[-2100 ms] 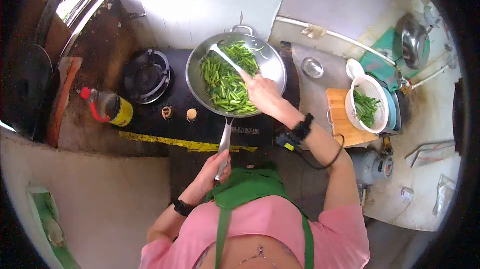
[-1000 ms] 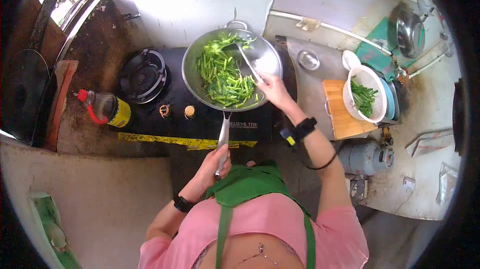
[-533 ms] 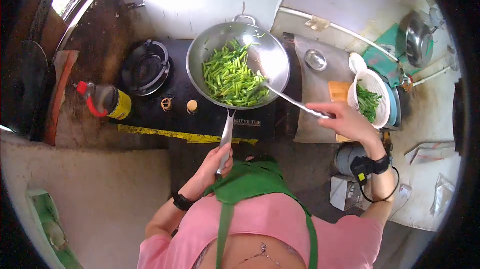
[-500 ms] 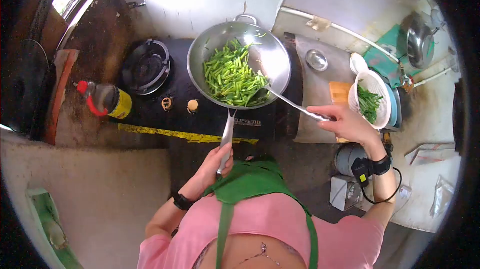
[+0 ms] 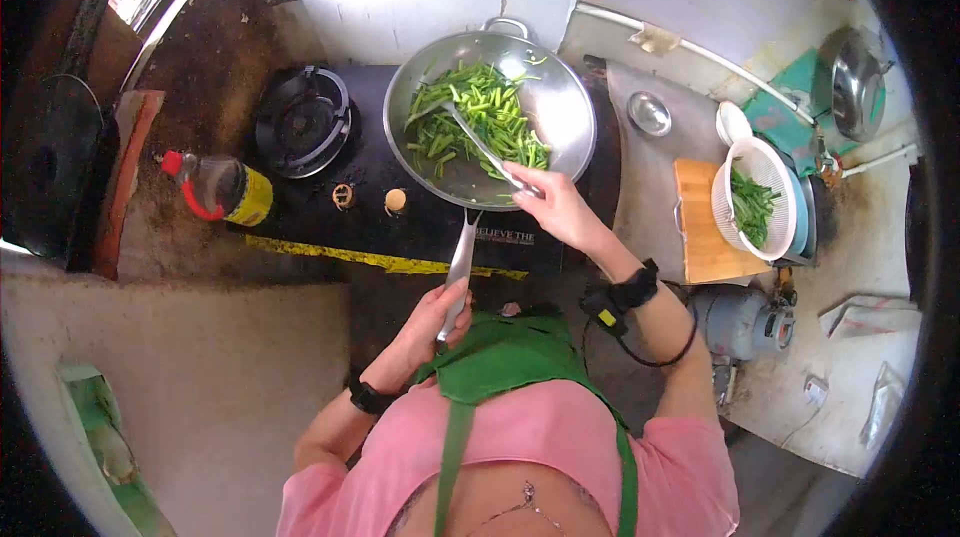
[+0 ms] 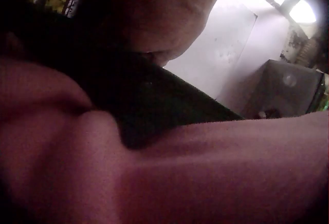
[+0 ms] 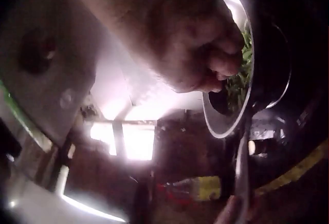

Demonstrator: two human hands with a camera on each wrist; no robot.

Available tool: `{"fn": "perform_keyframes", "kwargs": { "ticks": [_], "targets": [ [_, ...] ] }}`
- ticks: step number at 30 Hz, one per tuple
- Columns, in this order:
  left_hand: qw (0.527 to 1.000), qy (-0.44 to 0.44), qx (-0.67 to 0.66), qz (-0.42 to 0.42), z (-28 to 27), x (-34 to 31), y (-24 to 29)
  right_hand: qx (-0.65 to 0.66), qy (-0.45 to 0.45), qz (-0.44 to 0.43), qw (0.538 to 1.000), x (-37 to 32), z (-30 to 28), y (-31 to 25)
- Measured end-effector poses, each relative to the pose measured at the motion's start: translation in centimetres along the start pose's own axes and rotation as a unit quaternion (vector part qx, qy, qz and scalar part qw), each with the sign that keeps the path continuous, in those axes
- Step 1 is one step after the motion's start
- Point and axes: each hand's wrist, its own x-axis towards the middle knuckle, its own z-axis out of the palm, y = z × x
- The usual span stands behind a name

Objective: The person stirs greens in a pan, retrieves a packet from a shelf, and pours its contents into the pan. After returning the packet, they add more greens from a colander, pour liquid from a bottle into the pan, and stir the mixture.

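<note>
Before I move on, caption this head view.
Right fingers hold a silver metal spatula amid chopped green stalks; left fingers grip the silver handle of a round metal wok.

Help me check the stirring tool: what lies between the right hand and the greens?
The spatula: the right hand grips its near end, and it extends to the greens, as the head view shows.

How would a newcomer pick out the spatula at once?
Find the black stove and the wide metal wok on it. Across the green stalks inside slants the spatula, held by the right hand: a slim silvery shaft, unlike the wok's broader handle outside the rim.
</note>
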Motion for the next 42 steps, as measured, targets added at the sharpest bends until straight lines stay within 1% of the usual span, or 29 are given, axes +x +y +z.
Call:
{"fn": "perform_keyframes", "kwargs": {
  "ticks": [1, 3, 4, 6, 7, 9, 10, 12, 13, 14, 16, 18, 20, 22, 24, 25, 27, 28, 29, 30, 32, 34, 35, 36, 37, 38, 40, 41, 42],
  "targets": [
    [1.000, -0.001, 0.000, -0.002, 0.0, 0.0, 0.0, -0.031, -0.044, 0.053, 0.997, -1.0, -1.3, 0.3],
    [1.000, 0.009, -0.005, -0.003, -0.2, 0.1, -0.3, -0.048, -0.154, 0.184, 0.970, -1.0, -6.3, -5.0],
    [1.000, 0.008, -0.008, -0.007, -0.2, 0.1, -0.3, -0.029, -0.166, 0.235, 0.957, -1.0, -8.6, -7.1],
    [1.000, 0.001, 0.000, 0.002, -0.4, 0.2, -0.3, -0.096, -0.180, 0.242, 0.948, -0.9, -13.0, -9.5],
    [1.000, 0.000, -0.002, 0.000, -0.4, 0.2, -0.4, -0.129, -0.200, 0.300, 0.924, -0.2, -15.1, -11.5],
    [1.000, -0.013, -0.016, 0.004, -0.5, 0.3, -0.4, -0.154, -0.232, 0.355, 0.893, 0.6, -18.8, -13.4],
    [1.000, -0.014, -0.016, 0.004, -0.5, 0.4, -0.4, -0.155, -0.231, 0.355, 0.893, 1.2, -19.6, -13.9],
    [1.000, -0.012, -0.012, 0.005, -0.7, 0.5, -0.5, -0.179, -0.284, 0.413, 0.846, 2.2, -20.5, -14.3],
    [1.000, -0.011, -0.013, 0.006, -0.7, 0.6, -0.5, -0.154, -0.302, 0.430, 0.837, 2.8, -20.2, -14.1],
    [1.000, -0.011, -0.012, 0.004, -0.7, 0.5, -0.5, -0.154, -0.302, 0.430, 0.837, 3.1, -19.9, -13.3],
    [1.000, -0.011, -0.011, 0.002, -0.7, 0.3, -0.4, 0.039, -0.338, 0.442, 0.830, 2.9, -18.6, -10.3],
    [1.000, -0.013, -0.014, 0.004, -0.5, 0.2, -0.2, 0.112, -0.308, 0.436, 0.838, 2.4, -15.2, -8.2],
    [1.000, -0.010, -0.017, 0.008, -0.6, 0.3, -0.5, 0.198, -0.268, 0.396, 0.855, 1.6, -11.8, -5.9],
    [1.000, -0.008, -0.016, 0.016, -0.6, 0.4, -0.4, 0.310, -0.221, 0.383, 0.842, 1.5, -8.7, -3.2],
    [1.000, 0.016, 0.010, 0.009, -0.4, 0.4, -0.4, 0.332, -0.146, 0.382, 0.850, 2.1, -5.2, -3.2],
    [1.000, 0.017, 0.012, 0.012, -0.4, 0.2, -0.3, 0.333, -0.146, 0.379, 0.851, 2.5, -3.6, -2.5],
    [1.000, 0.019, -0.014, -0.001, -0.2, 0.1, -0.3, 0.307, -0.044, 0.352, 0.883, 3.0, -1.6, -1.4],
    [1.000, 0.018, -0.012, 0.002, -0.2, 0.1, -0.3, 0.306, -0.043, 0.348, 0.885, 3.3, -1.6, -1.3],
    [1.000, 0.013, -0.011, 0.003, -0.3, 0.1, -0.4, 0.182, -0.036, 0.298, 0.936, 3.5, -1.6, -1.4],
    [1.000, 0.008, -0.011, 0.004, -0.5, 0.2, -0.4, 0.054, -0.027, 0.243, 0.968, 3.8, -1.6, -1.6],
    [1.000, 0.012, -0.012, 0.001, -0.7, 0.3, -0.6, 0.062, 0.005, 0.194, 0.979, 4.1, -3.0, -1.8],
    [1.000, -0.004, -0.004, 0.012, -0.7, 0.5, -0.6, -0.012, 0.018, 0.143, 0.990, 5.4, -3.4, 1.0],
    [1.000, -0.007, 0.000, 0.012, -0.7, 0.4, -0.6, -0.012, 0.022, 0.142, 0.990, 5.9, -2.8, 2.8],
    [1.000, -0.008, -0.001, 0.010, -0.7, 0.3, -0.6, 0.035, 0.042, 0.157, 0.986, 6.5, -1.7, 4.6],
    [1.000, -0.009, -0.001, 0.009, -0.7, 0.4, -0.5, 0.082, 0.062, 0.171, 0.980, 7.1, -0.9, 5.2],
    [1.000, -0.010, 0.001, 0.010, -0.8, 0.4, -0.4, 0.088, 0.081, 0.169, 0.978, 6.3, -0.2, 4.0],
    [1.000, -0.013, -0.005, 0.008, -0.8, 0.3, -0.4, 0.071, -0.017, 0.258, 0.963, 4.5, -0.9, 0.7],
    [1.000, -0.012, -0.006, 0.008, -0.8, 0.4, -0.3, 0.072, -0.018, 0.258, 0.963, 3.9, -1.6, -0.4],
    [1.000, -0.014, -0.006, 0.012, -0.7, 0.3, -0.1, 0.105, -0.072, 0.244, 0.961, 2.9, -2.7, -1.1]
  ]
}}
